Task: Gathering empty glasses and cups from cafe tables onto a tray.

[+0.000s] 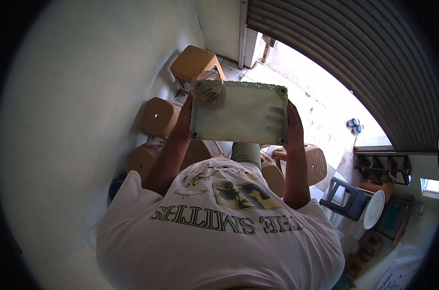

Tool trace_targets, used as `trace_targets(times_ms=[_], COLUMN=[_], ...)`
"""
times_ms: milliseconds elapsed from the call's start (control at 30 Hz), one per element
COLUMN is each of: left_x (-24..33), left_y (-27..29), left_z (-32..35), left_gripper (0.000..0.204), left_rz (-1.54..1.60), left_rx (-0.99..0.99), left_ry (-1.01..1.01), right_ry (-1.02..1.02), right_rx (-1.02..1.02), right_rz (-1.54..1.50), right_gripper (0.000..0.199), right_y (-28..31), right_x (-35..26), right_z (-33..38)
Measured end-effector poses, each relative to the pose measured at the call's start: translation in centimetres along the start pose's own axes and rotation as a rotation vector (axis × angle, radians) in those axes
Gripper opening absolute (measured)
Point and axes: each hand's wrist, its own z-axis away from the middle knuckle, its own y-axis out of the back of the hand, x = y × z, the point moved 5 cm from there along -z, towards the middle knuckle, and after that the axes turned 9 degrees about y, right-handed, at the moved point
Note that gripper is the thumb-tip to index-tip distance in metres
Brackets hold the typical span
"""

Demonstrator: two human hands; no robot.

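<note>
Tray (239, 112) is just above frame centre, gripped at both ends: left hand (184, 118) at its 9 o'clock, right hand (295, 123) at 3, fingers showing through from underneath. Clear jar (209, 89) sits at the tray's 10 o'clock corner, overlapping the rim; contents unclear. Risk: off-centre load, so a left dip could slide or tip it. Farther out, brown stool (196, 60) at 11, grey stool (345, 199) at 4: snag or trip risk if walking.

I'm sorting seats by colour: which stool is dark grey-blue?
The stool just left of the round white disc, right of the held tray; its dark grey-blue colour sets it apart from the tan stools.
</note>
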Motion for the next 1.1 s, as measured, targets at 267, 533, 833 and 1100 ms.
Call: trace_targets(times_ms=[267,533,833,1100], left_x=[2.6,6.4,8.1,9.1], left_y=[1.3,1.5,0.5,-1.1], left_z=[-4.6,-12.0,-16.1,-17.4], left_gripper=[0.053,0.053,0.055,0.054], left_rz=[-0.02,0.037,0.023,0.005], left_rx=[0.077,0.135,0.168,0.217], left_ry=[-0.012,-0.082,-0.125,-0.156], right_ry=[-0.185,-0.309,-0.3,-0.284], right_rx=[0.0,-0.041,-0.12,-0.17], right_rz=[-0.134,-0.136,-0.092,-0.118], right_gripper=[0.038,0.041,0.045,0.046], right_y=[-0.1,-0.1,0.6,1.0], right_x=[1.5,2.2,1.6,2.7], right_z=[-6.4,-15.9,-22.0,-24.8])
